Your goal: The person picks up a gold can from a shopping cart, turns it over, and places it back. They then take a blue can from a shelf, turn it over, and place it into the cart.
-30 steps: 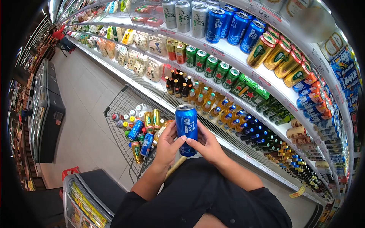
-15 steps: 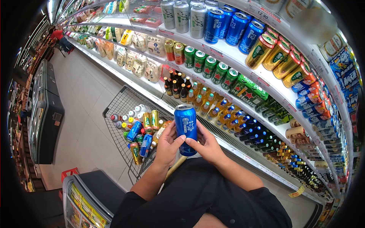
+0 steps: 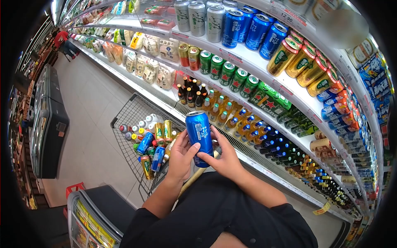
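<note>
A tall blue beer can (image 3: 199, 131) with white lettering stands nearly upright between my hands, in front of my body. My left hand (image 3: 182, 156) wraps its left side, the thumb pressed across the front. On the lower right, my right hand (image 3: 225, 159) holds the can with its thumb on the front and fingers along the side; parts of the fingers are hidden behind it. Just beyond and to the left is a wire shopping cart (image 3: 124, 108) holding several bottles and cans, among them a blue can (image 3: 158, 159) and a gold can (image 3: 147, 167).
Refrigerated shelves (image 3: 231, 51) run along the right, stocked with blue, green and gold cans and rows of bottles (image 3: 248, 124). A dark freezer chest (image 3: 51, 124) lines the aisle's left side. A display case (image 3: 93, 215) is at lower left. A person in red (image 3: 62, 40) is far off.
The can has shifted slightly left and turned a little in my hands, its lettering now further right. My right fingers have loosened somewhat along its side. The distant person shows more fully.
</note>
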`<control>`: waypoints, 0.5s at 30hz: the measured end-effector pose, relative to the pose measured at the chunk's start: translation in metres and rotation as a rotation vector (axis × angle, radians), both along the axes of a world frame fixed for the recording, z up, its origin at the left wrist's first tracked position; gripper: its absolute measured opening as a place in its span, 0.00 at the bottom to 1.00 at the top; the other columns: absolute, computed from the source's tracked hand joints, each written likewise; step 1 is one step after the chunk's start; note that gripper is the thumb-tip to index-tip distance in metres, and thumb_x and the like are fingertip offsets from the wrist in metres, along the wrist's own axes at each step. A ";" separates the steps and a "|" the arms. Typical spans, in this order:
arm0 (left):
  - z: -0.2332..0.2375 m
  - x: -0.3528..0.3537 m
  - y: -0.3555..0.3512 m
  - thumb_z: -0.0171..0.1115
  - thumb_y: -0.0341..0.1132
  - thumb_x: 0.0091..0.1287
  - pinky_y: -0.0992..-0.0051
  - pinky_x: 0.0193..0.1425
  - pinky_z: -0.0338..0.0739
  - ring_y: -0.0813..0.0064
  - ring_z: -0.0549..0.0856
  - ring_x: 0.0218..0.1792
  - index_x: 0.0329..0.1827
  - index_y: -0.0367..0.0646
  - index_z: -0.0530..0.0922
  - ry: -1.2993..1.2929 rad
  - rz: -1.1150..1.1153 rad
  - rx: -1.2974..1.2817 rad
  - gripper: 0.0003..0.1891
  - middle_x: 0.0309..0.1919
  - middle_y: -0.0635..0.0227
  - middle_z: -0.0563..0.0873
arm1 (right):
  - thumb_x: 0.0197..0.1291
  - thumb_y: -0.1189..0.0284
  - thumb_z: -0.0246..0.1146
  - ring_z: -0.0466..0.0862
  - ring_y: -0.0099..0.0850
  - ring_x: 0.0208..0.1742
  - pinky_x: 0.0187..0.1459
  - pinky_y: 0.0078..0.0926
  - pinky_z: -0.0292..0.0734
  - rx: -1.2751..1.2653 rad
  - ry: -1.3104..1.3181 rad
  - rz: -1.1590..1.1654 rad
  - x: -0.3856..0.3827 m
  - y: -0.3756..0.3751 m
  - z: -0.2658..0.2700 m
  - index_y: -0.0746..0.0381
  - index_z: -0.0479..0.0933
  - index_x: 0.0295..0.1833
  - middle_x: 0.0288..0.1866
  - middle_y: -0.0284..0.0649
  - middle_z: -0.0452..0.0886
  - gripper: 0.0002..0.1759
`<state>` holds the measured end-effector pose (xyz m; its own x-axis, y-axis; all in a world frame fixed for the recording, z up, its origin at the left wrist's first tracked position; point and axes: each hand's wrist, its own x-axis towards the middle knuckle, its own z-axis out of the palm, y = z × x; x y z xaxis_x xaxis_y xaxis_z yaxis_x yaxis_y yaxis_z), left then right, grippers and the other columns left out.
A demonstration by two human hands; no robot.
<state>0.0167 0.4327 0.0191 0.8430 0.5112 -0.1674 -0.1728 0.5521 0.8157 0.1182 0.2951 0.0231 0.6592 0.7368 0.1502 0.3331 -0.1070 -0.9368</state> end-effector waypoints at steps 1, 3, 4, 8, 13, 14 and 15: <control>0.000 0.001 -0.001 0.65 0.22 0.71 0.65 0.73 0.75 0.68 0.80 0.67 0.80 0.29 0.60 0.010 0.033 0.015 0.35 0.69 0.53 0.78 | 0.59 0.59 0.79 0.81 0.45 0.67 0.68 0.40 0.76 -0.002 0.001 -0.004 0.000 -0.001 0.002 0.69 0.58 0.83 0.67 0.55 0.77 0.54; 0.000 0.004 -0.001 0.66 0.23 0.71 0.65 0.73 0.75 0.67 0.79 0.68 0.80 0.29 0.60 0.012 0.043 0.032 0.35 0.69 0.53 0.77 | 0.56 0.59 0.81 0.82 0.50 0.67 0.67 0.42 0.78 -0.097 -0.044 0.023 -0.002 -0.001 0.007 0.67 0.57 0.83 0.68 0.58 0.77 0.57; 0.000 0.005 -0.001 0.67 0.23 0.71 0.65 0.73 0.75 0.67 0.79 0.68 0.80 0.29 0.60 0.012 0.057 0.051 0.36 0.69 0.53 0.77 | 0.56 0.59 0.81 0.82 0.50 0.67 0.67 0.42 0.78 -0.098 -0.043 0.021 -0.003 0.000 0.006 0.67 0.57 0.83 0.68 0.58 0.77 0.57; -0.001 0.007 -0.007 0.67 0.24 0.72 0.64 0.75 0.73 0.66 0.77 0.70 0.79 0.30 0.61 0.014 0.056 0.120 0.35 0.71 0.53 0.75 | 0.56 0.61 0.81 0.80 0.50 0.69 0.67 0.42 0.78 -0.081 -0.022 -0.016 -0.003 0.001 0.003 0.66 0.55 0.84 0.69 0.59 0.75 0.58; 0.008 0.004 0.001 0.66 0.24 0.73 0.64 0.76 0.71 0.66 0.77 0.69 0.80 0.31 0.62 0.035 -0.033 0.199 0.34 0.70 0.54 0.75 | 0.58 0.65 0.79 0.77 0.43 0.74 0.71 0.40 0.74 0.058 0.148 0.012 0.001 -0.003 -0.011 0.67 0.52 0.85 0.75 0.57 0.72 0.57; 0.008 0.003 0.006 0.66 0.24 0.73 0.64 0.76 0.71 0.66 0.77 0.69 0.80 0.31 0.62 0.037 -0.032 0.199 0.34 0.70 0.54 0.75 | 0.59 0.66 0.78 0.75 0.41 0.75 0.73 0.39 0.72 0.099 0.253 0.030 0.001 -0.005 -0.014 0.68 0.51 0.86 0.77 0.55 0.70 0.57; 0.008 0.003 0.011 0.66 0.25 0.74 0.65 0.75 0.71 0.67 0.77 0.68 0.80 0.32 0.62 0.030 -0.056 0.201 0.33 0.69 0.55 0.76 | 0.61 0.67 0.77 0.74 0.39 0.76 0.75 0.39 0.69 0.140 0.358 0.047 0.002 -0.007 -0.016 0.69 0.49 0.86 0.78 0.54 0.69 0.57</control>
<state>0.0200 0.4433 0.0271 0.8674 0.4890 -0.0921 -0.1202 0.3855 0.9149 0.1198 0.2883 0.0073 0.6544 0.7559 0.0180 -0.0158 0.0375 -0.9992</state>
